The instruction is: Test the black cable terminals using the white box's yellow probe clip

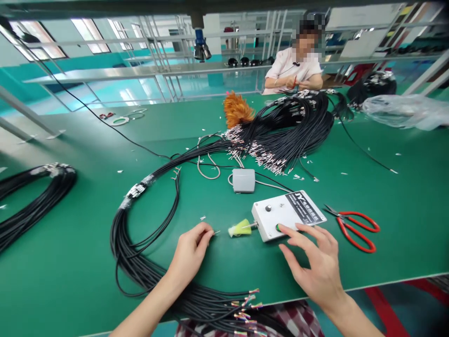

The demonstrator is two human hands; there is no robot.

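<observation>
My left hand (193,248) pinches a thin wire end (216,232) between thumb and fingertips, a little left of a yellow-green piece (240,228) on the metal shaft of a white control box (270,220). My right hand (314,257) has its fingers spread, with one fingertip at the green button (278,228) on the box and others over its front edge. Under my left forearm runs a bundle of black cables (140,262), its stripped coloured ends near the table's front edge. Red-handled scissors (354,224) lie right of the box.
A big heap of black cables (301,126) lies behind the box, beside an orange tuft (236,110). A grey adapter (243,180) is nearer. More cables (42,196) lie at far left. Across the green table (87,262) sits a person (294,70). A plastic bag (403,111) is at right.
</observation>
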